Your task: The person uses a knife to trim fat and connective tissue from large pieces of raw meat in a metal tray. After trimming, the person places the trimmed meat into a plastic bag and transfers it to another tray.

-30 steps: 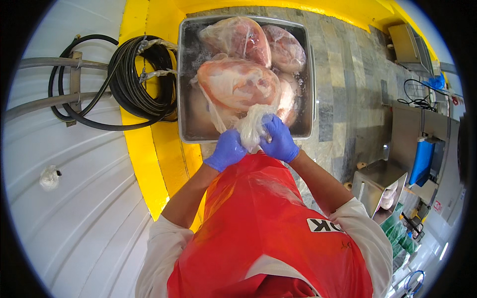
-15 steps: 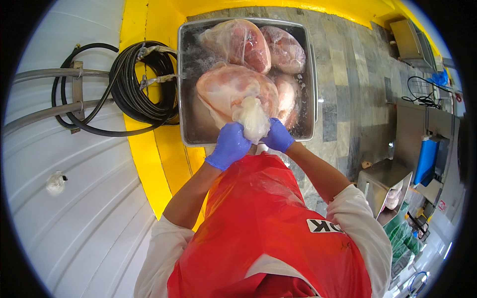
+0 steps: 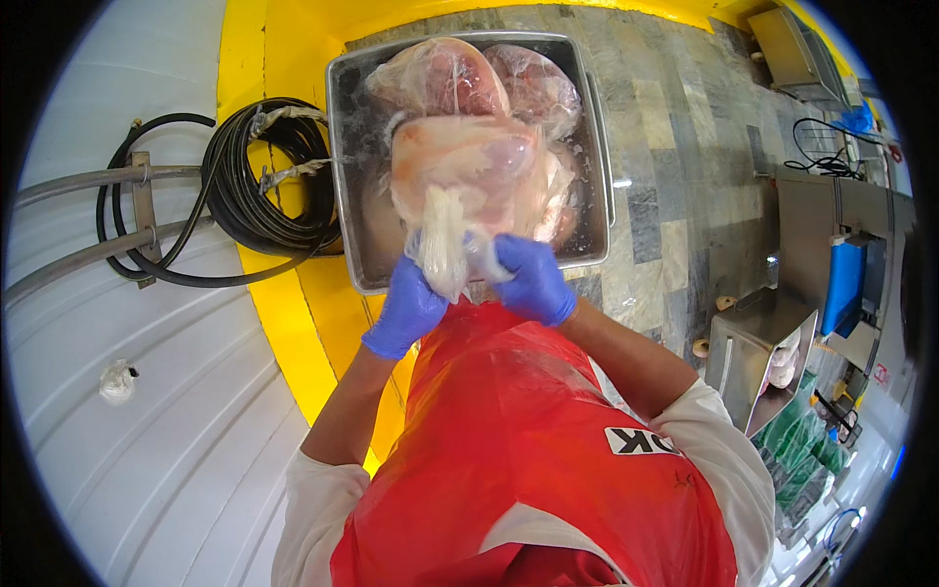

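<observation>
A large pale piece of raw meat in a clear plastic bag [image 3: 479, 166] hangs lifted over a metal tub [image 3: 344, 176]. Both of my blue-gloved hands grip the gathered neck of that bag. My left hand [image 3: 409, 311] holds it from the left and below, my right hand [image 3: 531, 279] from the right. Two more bagged pieces of meat [image 3: 533, 83] lie deeper in the tub, partly hidden behind the lifted one. My red apron [image 3: 528, 450] fills the lower middle of the view.
A coiled black hose [image 3: 259, 186] hangs on a white wall at the left, beside pipes. A yellow band [image 3: 284, 303] runs along the tub. A grey tiled floor [image 3: 685, 176] lies to the right, with a smaller metal bin [image 3: 758, 357] and a blue container [image 3: 846, 284].
The bagged meat has come up out of the tub and closer to me. My hands have drawn the bag's neck together and twisted it.
</observation>
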Available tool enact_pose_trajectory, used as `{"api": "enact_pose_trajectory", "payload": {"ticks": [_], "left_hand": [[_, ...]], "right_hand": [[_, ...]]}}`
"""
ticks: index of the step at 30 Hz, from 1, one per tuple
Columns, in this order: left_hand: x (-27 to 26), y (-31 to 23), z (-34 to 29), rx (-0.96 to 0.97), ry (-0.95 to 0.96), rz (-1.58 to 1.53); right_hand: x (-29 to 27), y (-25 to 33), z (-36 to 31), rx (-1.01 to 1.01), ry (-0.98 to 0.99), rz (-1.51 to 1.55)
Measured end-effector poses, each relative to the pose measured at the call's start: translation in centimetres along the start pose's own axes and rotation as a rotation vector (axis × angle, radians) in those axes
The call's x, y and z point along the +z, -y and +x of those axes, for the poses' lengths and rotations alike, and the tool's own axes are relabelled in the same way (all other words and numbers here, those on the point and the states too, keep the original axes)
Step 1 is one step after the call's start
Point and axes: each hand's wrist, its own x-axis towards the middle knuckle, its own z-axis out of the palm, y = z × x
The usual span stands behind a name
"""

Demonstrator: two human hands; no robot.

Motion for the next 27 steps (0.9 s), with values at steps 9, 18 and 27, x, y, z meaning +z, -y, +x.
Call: {"api": "enact_pose_trajectory", "payload": {"ticks": [9,18,27], "left_hand": [[-0.9,8.5,-5.6,-0.249,0.097,-0.013],[-1.0,2.2,-13.8,-0.468,0.117,-0.085],[-1.8,1.7,-13.0,-0.659,-0.095,-0.267]], "right_hand": [[1.6,-1.2,-0.6,-0.216,0.142,-0.118],[4.2,-12.4,-0.2,-0.206,0.69,-0.35],[4.2,-17.6,-3.7,-0.003,0.696,-0.393]]}}
